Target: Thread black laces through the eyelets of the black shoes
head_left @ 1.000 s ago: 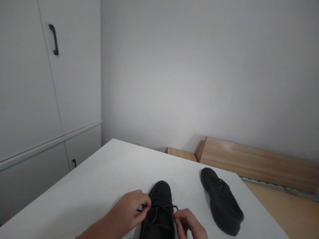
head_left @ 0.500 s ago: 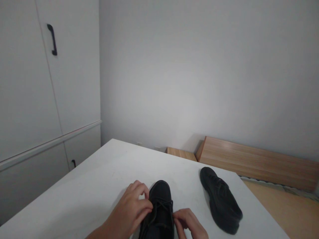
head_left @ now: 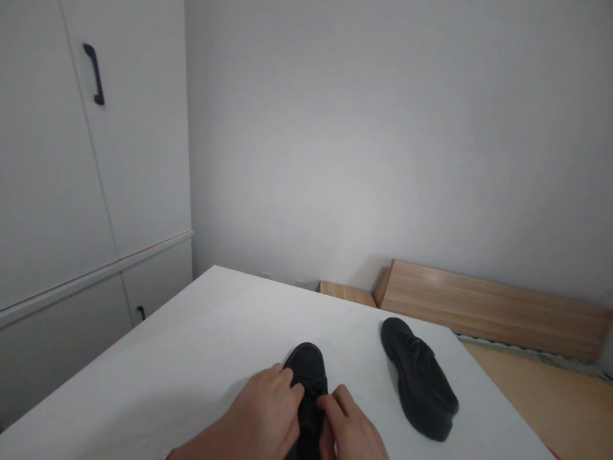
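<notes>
A black lace-up shoe [head_left: 306,364] lies on the white table at the bottom centre, its toe pointing away from me. My left hand [head_left: 268,409] is closed over the shoe's left side, fingertips curled onto the edge of the lacing. From the right, my right hand [head_left: 352,425] pinches at the black shoelace [head_left: 315,386] over the tongue. Dark lace against dark leather hides exactly what lies between the fingertips. Both hands cover much of the shoe's middle, and its heel end runs out of view.
A second black shoe [head_left: 421,377] rests on the table [head_left: 239,319] to the right, its laces in place. Behind the table's far edge stands a wooden board [head_left: 479,306]. A white cabinet [head_left: 143,160] with dark handles is at the left.
Both hands have moved inward over the shoe's lacing; before, they were at its two sides. The left hand now covers more of the shoe. The view has shifted slightly.
</notes>
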The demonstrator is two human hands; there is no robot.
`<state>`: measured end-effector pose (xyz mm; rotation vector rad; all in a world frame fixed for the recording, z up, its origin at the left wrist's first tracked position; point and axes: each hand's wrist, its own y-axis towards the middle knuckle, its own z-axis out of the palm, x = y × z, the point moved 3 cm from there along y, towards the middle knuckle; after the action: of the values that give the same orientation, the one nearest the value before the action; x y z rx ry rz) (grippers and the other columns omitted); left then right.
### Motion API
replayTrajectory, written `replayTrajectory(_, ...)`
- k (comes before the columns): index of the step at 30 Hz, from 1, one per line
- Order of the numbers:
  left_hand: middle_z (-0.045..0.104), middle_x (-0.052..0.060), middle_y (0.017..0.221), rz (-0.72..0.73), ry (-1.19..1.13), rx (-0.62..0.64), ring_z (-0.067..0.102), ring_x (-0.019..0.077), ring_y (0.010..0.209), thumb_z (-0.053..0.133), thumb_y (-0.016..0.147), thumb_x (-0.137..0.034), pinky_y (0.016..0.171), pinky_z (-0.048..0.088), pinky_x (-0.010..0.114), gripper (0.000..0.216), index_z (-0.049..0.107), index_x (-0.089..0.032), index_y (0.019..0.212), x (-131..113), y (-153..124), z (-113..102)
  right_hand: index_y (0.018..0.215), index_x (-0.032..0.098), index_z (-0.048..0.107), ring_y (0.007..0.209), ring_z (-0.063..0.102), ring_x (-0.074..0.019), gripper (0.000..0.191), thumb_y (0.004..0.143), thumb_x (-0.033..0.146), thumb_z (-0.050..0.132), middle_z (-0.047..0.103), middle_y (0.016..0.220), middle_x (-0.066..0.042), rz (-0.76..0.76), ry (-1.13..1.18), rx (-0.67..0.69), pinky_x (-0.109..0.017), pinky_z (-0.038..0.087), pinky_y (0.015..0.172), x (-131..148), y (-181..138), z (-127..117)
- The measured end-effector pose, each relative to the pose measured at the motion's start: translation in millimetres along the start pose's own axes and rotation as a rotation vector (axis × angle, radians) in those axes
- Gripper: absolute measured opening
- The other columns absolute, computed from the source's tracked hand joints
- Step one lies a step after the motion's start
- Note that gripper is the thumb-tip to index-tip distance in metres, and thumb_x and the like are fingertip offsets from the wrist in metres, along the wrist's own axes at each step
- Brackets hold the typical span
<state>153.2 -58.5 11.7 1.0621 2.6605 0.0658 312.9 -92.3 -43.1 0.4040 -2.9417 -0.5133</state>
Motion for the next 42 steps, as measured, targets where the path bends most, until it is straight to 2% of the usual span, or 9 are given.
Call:
replayTrajectory(6,0.071,0.021,0.105,-0.045,0.099,0.170,0.065,0.0352,0.103,0.055,0.078,-0.003,0.097,0.051,0.050,0.028,0.071,-0.008,0.101,-14,12,0,0.088,0.024,0.060,0.066,0.069,-0.0206,0.032,0.077,-0.004,0.048,0.063,0.086,-0.004,0.034,-0.027,0.008,-0.027,0.053,0.056,7,4,-7)
replayTrajectory(9,0.071,0.019,0.101,-0.095,0.071,0.153,0.065,0.0335,0.103,0.048,0.083,-0.001,0.095,0.051,0.050,0.028,0.072,-0.011,0.094,-14,12,-3,0.091,0.025,0.058,0.075,0.067,-0.0225,0.028,0.086,0.001,0.044,0.062,0.096,-0.006,0.049,0.110,-0.036,-0.031,0.052,0.062,10,8,-17)
replayTrajectory(16,0.068,0.002,0.085,0.095,-0.607,-0.391,0.063,0.0160,0.080,0.046,0.098,-0.020,0.074,0.047,0.025,0.021,0.065,-0.019,0.088,-10,6,-71,0.097,0.025,0.053,0.074,0.056,-0.0150,0.015,0.103,0.018,0.042,0.055,0.084,0.001,0.002,0.776,-0.388,-0.025,0.045,0.065,12,32,-94)
replayTrajectory(20,0.068,-0.003,0.071,0.008,-0.827,-0.483,0.064,0.0129,0.069,0.054,0.094,-0.024,0.066,0.045,0.021,0.015,0.064,-0.020,0.084,-9,10,-92,0.099,0.026,0.058,0.073,0.056,-0.0130,0.013,0.103,0.020,0.048,0.055,0.082,0.002,0.020,0.931,-0.561,-0.024,0.045,0.067,14,39,-120)
replayTrajectory(24,0.070,-0.004,0.066,-0.005,-1.002,-0.393,0.064,0.0133,0.063,0.064,0.087,-0.022,0.060,0.045,0.019,0.013,0.068,-0.020,0.098,-16,17,-84,0.095,0.027,0.064,0.078,0.058,-0.0156,0.012,0.100,0.022,0.054,0.058,0.087,0.000,-0.014,1.112,-0.525,-0.027,0.047,0.069,18,42,-114)
replayTrajectory(29,0.074,0.000,0.071,0.081,-0.982,-0.364,0.067,0.0131,0.068,0.072,0.084,-0.021,0.068,0.049,0.019,0.005,0.076,-0.018,0.084,-20,19,-82,0.092,0.028,0.070,0.085,0.056,-0.0170,0.008,0.095,0.024,0.065,0.054,0.092,-0.002,-0.024,1.162,-0.451,-0.027,0.049,0.074,7,42,-104)
replayTrajectory(35,0.075,0.001,0.071,0.201,-0.854,-0.459,0.065,0.0117,0.066,0.069,0.084,-0.013,0.067,0.049,0.018,0.010,0.077,-0.018,0.083,-20,19,-80,0.097,0.032,0.075,0.083,0.061,-0.0146,0.014,0.098,0.035,0.062,0.060,0.112,-0.004,0.011,1.451,-0.331,-0.025,0.053,0.069,6,35,-87)
replayTrajectory(39,0.071,0.001,0.068,0.243,-0.828,-0.557,0.064,0.0111,0.062,0.064,0.083,-0.010,0.062,0.049,0.018,0.013,0.074,-0.016,0.080,-23,18,-74,0.107,0.035,0.075,0.075,0.063,-0.0137,0.015,0.095,0.035,0.066,0.065,0.115,-0.005,0.086,1.531,-0.400,-0.027,0.055,0.070,11,31,-77)
replayTrajectory(42,0.069,0.002,0.072,0.308,-0.779,-0.669,0.064,0.0119,0.066,0.061,0.081,-0.006,0.064,0.049,0.019,0.016,0.072,-0.017,0.082,-24,17,-71,0.120,0.039,0.069,0.087,0.066,-0.0160,0.028,0.093,0.032,0.069,0.069,0.114,-0.004,0.145,1.650,-0.358,-0.027,0.056,0.079,9,34,-66)
